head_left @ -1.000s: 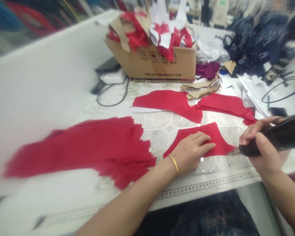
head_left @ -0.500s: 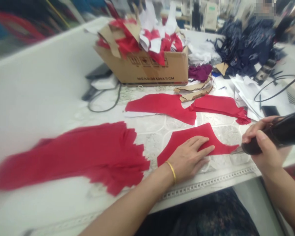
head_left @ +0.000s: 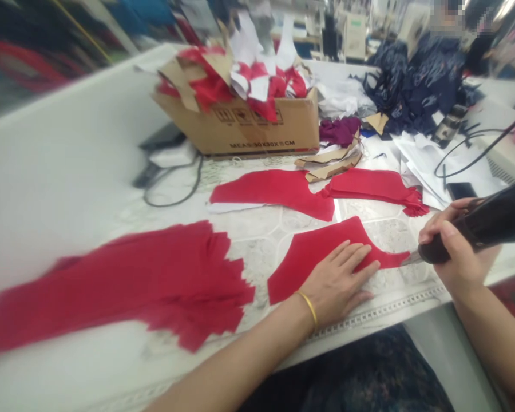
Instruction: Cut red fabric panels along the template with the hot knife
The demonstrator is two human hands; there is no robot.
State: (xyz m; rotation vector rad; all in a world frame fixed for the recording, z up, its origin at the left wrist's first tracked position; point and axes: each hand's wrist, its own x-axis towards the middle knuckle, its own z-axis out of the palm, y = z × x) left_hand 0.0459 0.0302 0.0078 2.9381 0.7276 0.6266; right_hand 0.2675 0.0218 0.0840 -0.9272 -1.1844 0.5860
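Note:
A red fabric piece [head_left: 313,252] with curved edges lies flat on the table in front of me. My left hand [head_left: 343,274] rests on its lower middle with fingers spread, holding nothing; a yellow bangle circles the wrist. At the right, my right hand [head_left: 459,246] is closed round a thick black tool [head_left: 493,223]. The tool's pointed metal tip touches or nearly touches the narrow right end of the fabric piece. Beyond lie another red piece [head_left: 274,189], with white showing under its edge, and a red stack [head_left: 369,186]. A larger fanned red stack [head_left: 154,274] lies at the left.
A cardboard box [head_left: 257,131] holds red, white and brown scraps. Brown paper strips [head_left: 330,163], purple cloth [head_left: 339,130], a dark cloth heap [head_left: 424,80], white papers and a black cable [head_left: 476,134] lie behind. A measuring tape [head_left: 381,312] runs along the front edge.
The view has shifted slightly, so the table's contents appear lower and further left. My left hand has slid a little to the right over the fabric. My right hand still grips the black tool.

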